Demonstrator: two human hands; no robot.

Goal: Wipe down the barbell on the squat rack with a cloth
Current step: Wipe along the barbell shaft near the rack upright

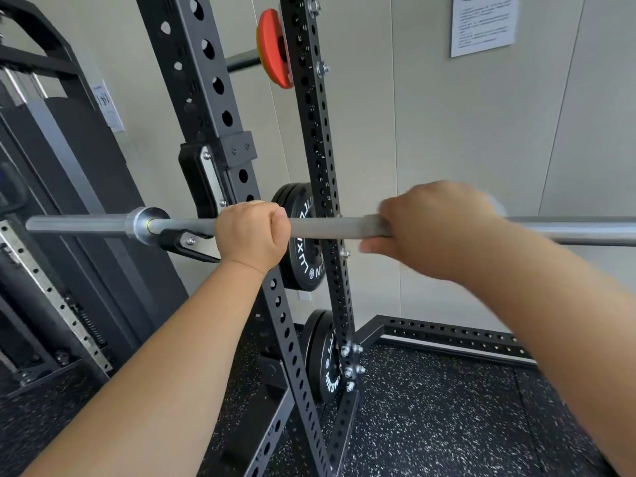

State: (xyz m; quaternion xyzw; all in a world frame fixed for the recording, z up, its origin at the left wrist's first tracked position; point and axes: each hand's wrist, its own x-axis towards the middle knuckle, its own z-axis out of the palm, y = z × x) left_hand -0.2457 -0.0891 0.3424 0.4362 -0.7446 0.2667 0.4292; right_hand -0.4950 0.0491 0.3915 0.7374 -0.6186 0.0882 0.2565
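Horizontally across mid-frame, the grey steel barbell (330, 228) sits on the black perforated squat rack (203, 98), running off the right edge with bare wall behind it. White lettering on the black weight plates (304, 266) is half hidden by an upright; the upper-right paper notice (483, 22) is unreadable. The left hand (253, 232) fists the bar, and the blurred right hand (430, 228) curls over it; any cloth is indistinct.

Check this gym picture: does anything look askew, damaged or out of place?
Nothing looks damaged or askew: the barbell rests in the rack hook, gripped by the left hand and the blurred right hand. One oddity: no cloth shows plainly, only a pale smear behind the right hand.
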